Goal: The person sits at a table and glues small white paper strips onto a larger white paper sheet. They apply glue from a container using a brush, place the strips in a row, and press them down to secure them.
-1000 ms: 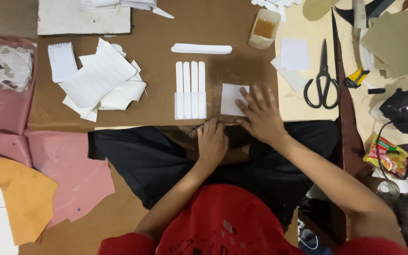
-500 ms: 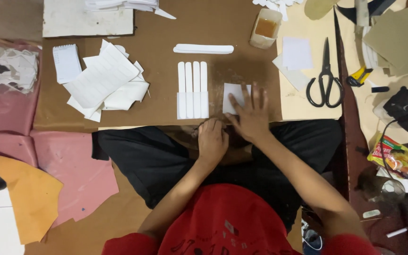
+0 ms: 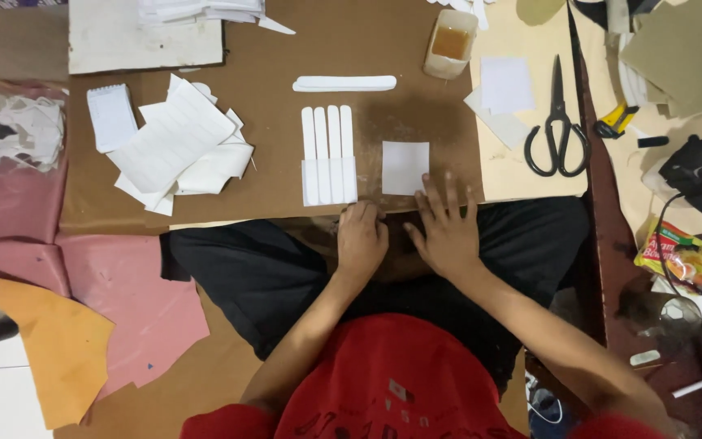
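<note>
Left hand curled shut at the near edge of the brown board, gripping nothing visible. Right hand flat and released, fingertips spread onto the lower right corner of the white paper square, lying just beside the row of white strips. Seemingly mid-placement, pinning the square; any further shift calling for light, even sliding pressure. Bare board beyond, up to the jar. Scissors well apart rightward, paper heap leftward.

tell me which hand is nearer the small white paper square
Right. The right hand lies just below the white square, fingertips at its lower right corner. The left hand is curled farther down and left.
</note>
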